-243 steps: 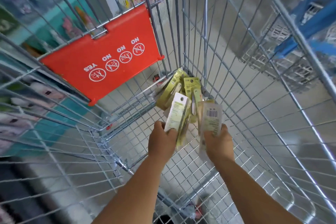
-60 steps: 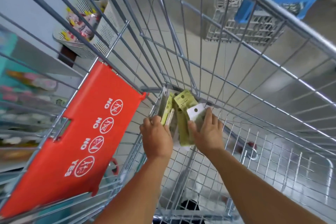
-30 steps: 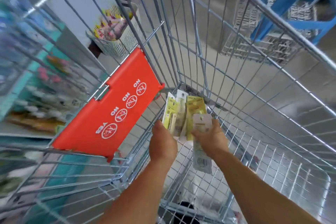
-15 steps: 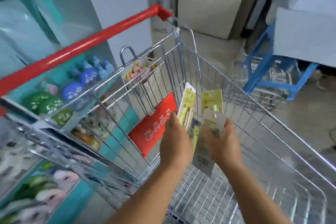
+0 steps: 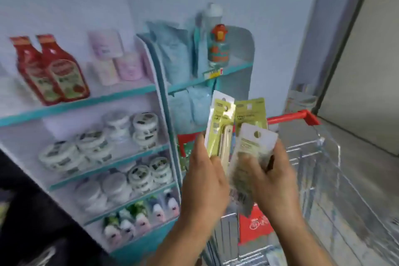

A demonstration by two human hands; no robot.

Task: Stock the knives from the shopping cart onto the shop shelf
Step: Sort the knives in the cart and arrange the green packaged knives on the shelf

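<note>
Both hands hold carded knife packs up in front of me, above the wire shopping cart (image 5: pixel 323 179). My left hand (image 5: pixel 205 181) grips yellow-green knife packs (image 5: pixel 220 123), a pale handle showing in the front one. My right hand (image 5: pixel 274 177) grips a whitish knife pack (image 5: pixel 252 149) turned back side out, with another yellow-green pack (image 5: pixel 250 114) fanned behind it. The shop shelf (image 5: pixel 121 90), white with teal edges, stands to the left of the hands. The picture is blurred.
The shelf carries red ketchup bottles (image 5: pixel 51 69), pink rolls (image 5: pixel 116 58), round white tubs (image 5: pixel 90 147) and small bottles low down. A side rack (image 5: pixel 228 69) holds blue bags and a bottle. The cart's red handle (image 5: pixel 289 117) and red flap (image 5: pixel 254 224) lie behind and below my hands.
Both hands have lifted the knife packs out of the cart basket to chest height. My view has swung up and left from the cart to the shelf.
</note>
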